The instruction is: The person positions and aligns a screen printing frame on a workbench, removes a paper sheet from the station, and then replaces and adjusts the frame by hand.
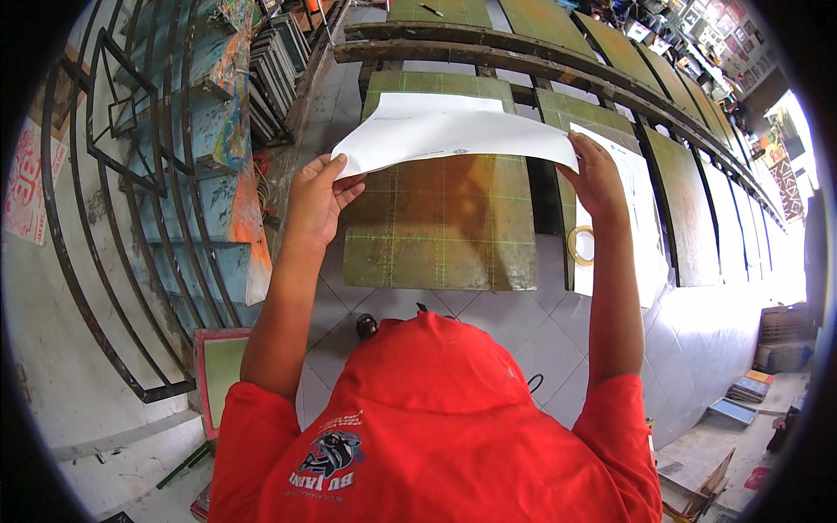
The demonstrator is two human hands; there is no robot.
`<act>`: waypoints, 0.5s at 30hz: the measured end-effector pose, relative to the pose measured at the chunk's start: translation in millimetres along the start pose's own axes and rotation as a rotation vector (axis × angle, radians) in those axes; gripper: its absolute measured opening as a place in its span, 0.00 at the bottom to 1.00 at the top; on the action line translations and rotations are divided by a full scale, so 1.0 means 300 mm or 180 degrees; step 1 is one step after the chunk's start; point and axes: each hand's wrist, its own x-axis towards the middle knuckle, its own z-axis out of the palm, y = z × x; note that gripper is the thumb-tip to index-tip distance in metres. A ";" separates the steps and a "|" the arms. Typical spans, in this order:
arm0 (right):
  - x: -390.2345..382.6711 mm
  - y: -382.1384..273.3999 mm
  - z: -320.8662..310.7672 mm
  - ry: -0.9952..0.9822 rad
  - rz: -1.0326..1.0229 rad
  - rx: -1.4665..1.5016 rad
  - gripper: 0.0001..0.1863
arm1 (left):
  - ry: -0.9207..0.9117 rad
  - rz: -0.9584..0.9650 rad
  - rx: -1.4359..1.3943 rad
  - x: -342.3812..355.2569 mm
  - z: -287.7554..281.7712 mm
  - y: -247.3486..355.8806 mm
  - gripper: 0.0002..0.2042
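A white sheet is stretched between my hands, bowed, over a worn greenish board marked with grid lines. My left hand pinches the sheet's left corner, some fingers curled below it. My right hand grips the right corner. Beside my right forearm, more white paper and clear film lie on the neighbouring board, with a roll of beige tape on them.
Long dark rails cross behind a row of similar boards. Black metal racks, paint-stained shelves and stacked frames stand left. A pink-edged screen frame leans low left. Flat items lie low right.
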 end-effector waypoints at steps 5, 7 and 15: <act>-0.001 -0.026 -0.028 -0.0110 -0.0467 -0.0385 0.17 | -0.0036 0.0156 0.0023 -0.008 0.032 0.038 0.06; -0.005 -0.028 -0.030 -0.0146 -0.0509 -0.0495 0.17 | -0.0057 0.0238 0.0045 -0.011 0.040 0.050 0.06; -0.043 0.170 -0.112 -0.0039 -0.0160 -0.0479 0.10 | 0.0140 0.0032 0.0297 -0.070 -0.028 -0.102 0.05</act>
